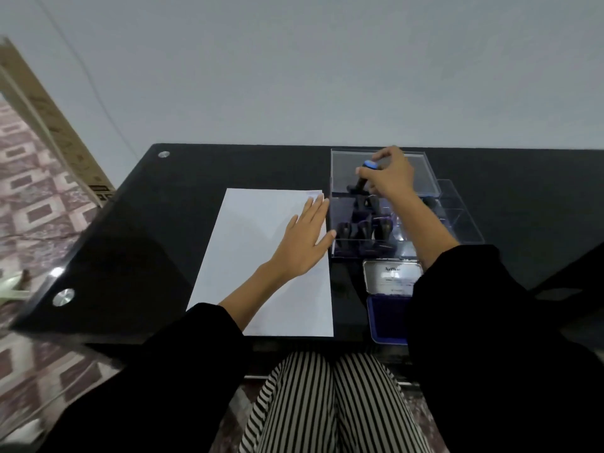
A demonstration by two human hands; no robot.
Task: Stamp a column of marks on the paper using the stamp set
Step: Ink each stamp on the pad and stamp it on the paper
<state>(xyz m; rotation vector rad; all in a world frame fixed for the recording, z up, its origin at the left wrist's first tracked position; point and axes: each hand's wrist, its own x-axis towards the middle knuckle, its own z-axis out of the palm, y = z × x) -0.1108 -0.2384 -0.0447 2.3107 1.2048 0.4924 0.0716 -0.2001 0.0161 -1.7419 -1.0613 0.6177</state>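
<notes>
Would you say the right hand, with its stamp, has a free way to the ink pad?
Probably yes: the ink pad lies open on the near side of the stamp box. Only the sleeve of the right hand, which holds a stamp, overhangs it.

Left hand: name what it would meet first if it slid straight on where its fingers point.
Probably the clear box, at its left wall past the paper. The left hand lies flat, fingers aimed there; depth unclear.
</notes>
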